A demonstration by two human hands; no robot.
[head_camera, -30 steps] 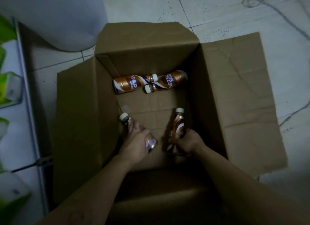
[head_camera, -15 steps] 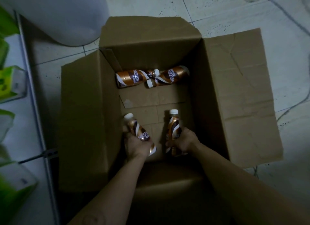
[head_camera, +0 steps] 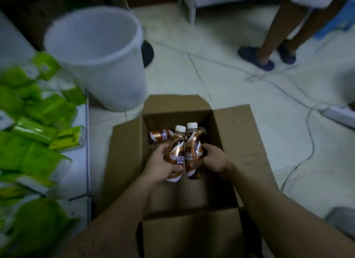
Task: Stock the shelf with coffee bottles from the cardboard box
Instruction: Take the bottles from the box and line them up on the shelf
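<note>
An open cardboard box (head_camera: 240, 142) stands on the floor in front of me. My left hand (head_camera: 159, 164) grips one brown coffee bottle (head_camera: 176, 152) with a white cap, held upright above the box. My right hand (head_camera: 213, 160) grips a second coffee bottle (head_camera: 193, 148), upright and touching the first. Another bottle (head_camera: 160, 135) lies on its side on the box floor behind them; a further one is mostly hidden behind the held pair. A white shelf (head_camera: 81, 173) runs along the left edge.
Green packets (head_camera: 34, 130) cover the shelf on the left. A large white bucket (head_camera: 98, 55) stands behind the box. A person's legs in dark slippers (head_camera: 267, 52) are at the back right. Cables (head_camera: 307, 123) trail over the tiled floor right of the box.
Both hands have lifted their bottles up out of the box bottom and brought them together. The view has tilted up, showing the bucket, shelf goods and a standing person.
</note>
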